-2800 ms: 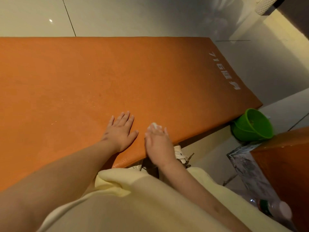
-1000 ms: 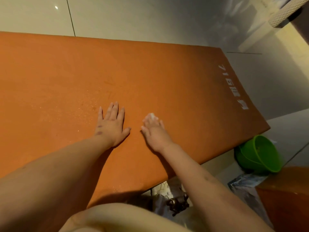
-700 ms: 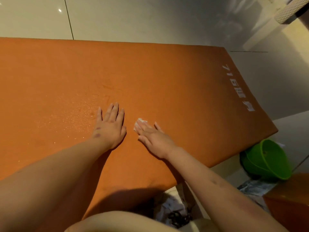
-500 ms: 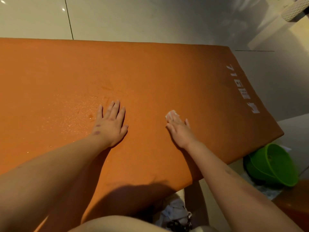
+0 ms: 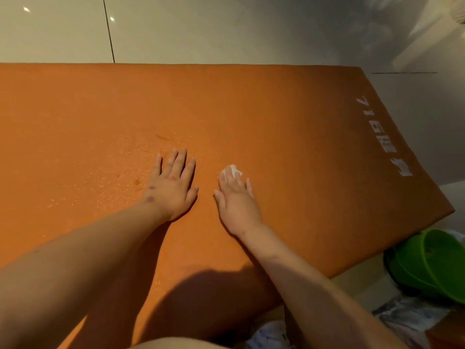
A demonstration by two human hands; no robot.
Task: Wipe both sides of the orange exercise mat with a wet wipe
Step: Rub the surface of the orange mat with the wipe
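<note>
The orange exercise mat [image 5: 289,117] lies flat on the tiled floor and fills most of the view, with white lettering near its right end. My left hand [image 5: 173,185] rests palm down on the mat with fingers spread and straight. Just to its right, my right hand [image 5: 236,200] presses a small white wet wipe [image 5: 231,171] onto the mat under straight fingers; only the wipe's far edge shows past the fingertips. Tiny wet specks glisten on the mat left of my left hand.
A green plastic bowl [image 5: 432,263] sits on the floor off the mat's near right corner. Crumpled silvery packaging [image 5: 407,316] lies below it. Pale floor tiles [image 5: 201,28] stretch beyond the mat's far edge.
My right hand has slid the wipe back to the left, closer to my left hand, after a sweep to the right. My left hand has stayed planted.
</note>
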